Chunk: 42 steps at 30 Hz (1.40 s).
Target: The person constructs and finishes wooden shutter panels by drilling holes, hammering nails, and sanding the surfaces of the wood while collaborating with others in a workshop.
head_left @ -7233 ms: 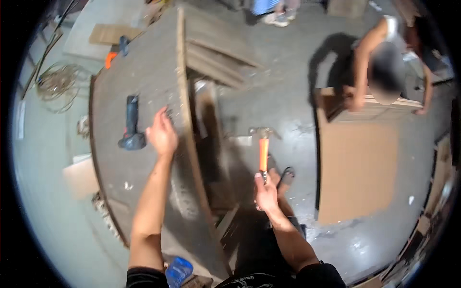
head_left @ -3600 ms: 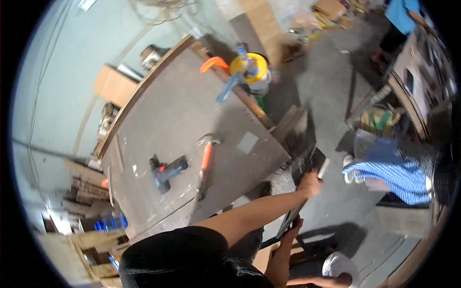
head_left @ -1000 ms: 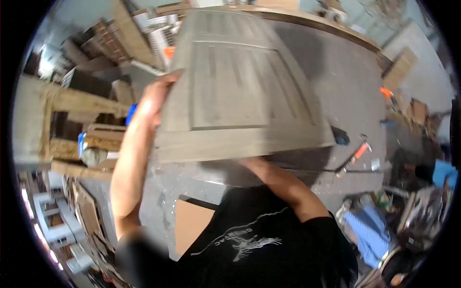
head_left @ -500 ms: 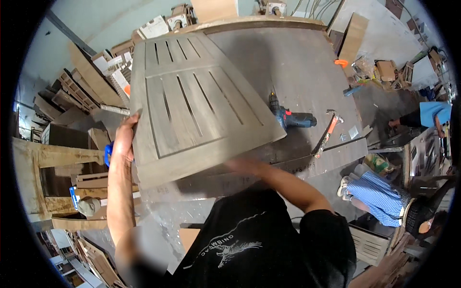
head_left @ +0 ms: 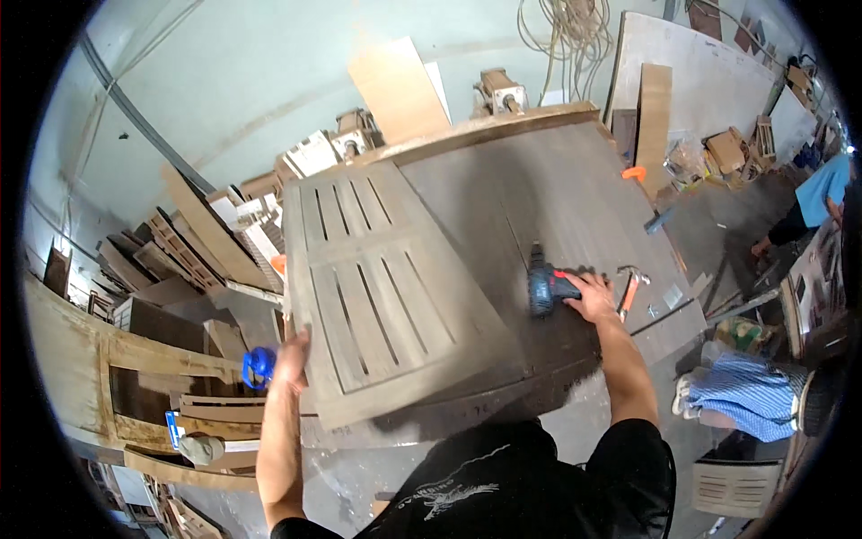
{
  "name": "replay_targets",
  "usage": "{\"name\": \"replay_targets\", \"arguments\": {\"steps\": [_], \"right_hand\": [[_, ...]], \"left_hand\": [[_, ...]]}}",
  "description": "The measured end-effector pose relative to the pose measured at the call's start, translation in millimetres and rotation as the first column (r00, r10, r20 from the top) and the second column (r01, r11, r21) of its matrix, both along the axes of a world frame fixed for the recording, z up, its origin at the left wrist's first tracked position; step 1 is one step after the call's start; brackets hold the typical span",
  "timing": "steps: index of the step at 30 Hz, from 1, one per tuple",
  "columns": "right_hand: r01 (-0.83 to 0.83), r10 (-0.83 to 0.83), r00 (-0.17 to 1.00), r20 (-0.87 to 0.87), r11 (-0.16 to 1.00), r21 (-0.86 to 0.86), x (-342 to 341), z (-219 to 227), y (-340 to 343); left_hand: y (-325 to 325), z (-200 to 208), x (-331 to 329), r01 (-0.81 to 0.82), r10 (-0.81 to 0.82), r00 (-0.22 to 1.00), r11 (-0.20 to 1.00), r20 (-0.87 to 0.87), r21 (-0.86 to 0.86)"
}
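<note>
A grey-brown wooden panel with slots between its slats [head_left: 377, 269] lies slanted over the left part of the workbench [head_left: 575, 180]. My left hand [head_left: 292, 359] is closed on the panel's left edge, near its lower corner; part of the fingers is hidden. To the right of the panel, a blue and black cordless drill [head_left: 540, 289] lies on the bench. My right hand [head_left: 589, 295] has its fingers round the drill's handle. Just right of that hand is a claw hammer with an orange handle [head_left: 630, 292].
Orange [head_left: 634, 172] and blue clamps [head_left: 660, 221] sit at the bench's right edge. A blue plastic object [head_left: 259, 367] is beside my left hand. Boards [head_left: 215, 234] lean at the left. Two other people are at the right, one in a blue top [head_left: 822, 193], one in checked cloth [head_left: 745, 395].
My right hand has moved from the panel's near edge to the drill and closed on its handle. My left hand stays on the panel's left edge. The view has tilted up.
</note>
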State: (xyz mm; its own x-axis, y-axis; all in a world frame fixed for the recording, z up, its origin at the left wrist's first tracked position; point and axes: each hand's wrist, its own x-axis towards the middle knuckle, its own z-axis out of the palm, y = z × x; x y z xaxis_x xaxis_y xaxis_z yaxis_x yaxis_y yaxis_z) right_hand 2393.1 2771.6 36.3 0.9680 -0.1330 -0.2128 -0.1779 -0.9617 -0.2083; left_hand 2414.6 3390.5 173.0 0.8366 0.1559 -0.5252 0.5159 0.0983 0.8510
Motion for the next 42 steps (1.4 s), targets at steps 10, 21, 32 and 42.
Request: {"name": "replay_targets", "arguments": {"steps": [10,21,32,42], "right_hand": [[0.169,-0.225,0.873,0.434,0.972,0.165,11.9,-9.2,31.0],[-0.056,0.052,0.998,0.038,0.398,0.916,0.8,-18.9,127.7],[0.157,-0.262,0.961,0.092,0.786,0.598,-51.7,-36.4,76.4],[0.017,-0.087,0.843,0.531,0.991,0.136,-30.5,-76.5,75.4]], "left_hand": [[-12.1,-83.0,-22.8,-0.198,0.085,0.975,0.762,0.207,0.616],[-53.7,-89.4,-40.5,-0.081,0.019,0.991,0.880,0.135,0.468],[-145.7,-116.0,6.9,0.130,-0.145,0.989,0.909,0.010,0.395],[-157.7,-136.7,45.6,0.349,-0.420,0.901,0.566,-0.103,0.747]]}}
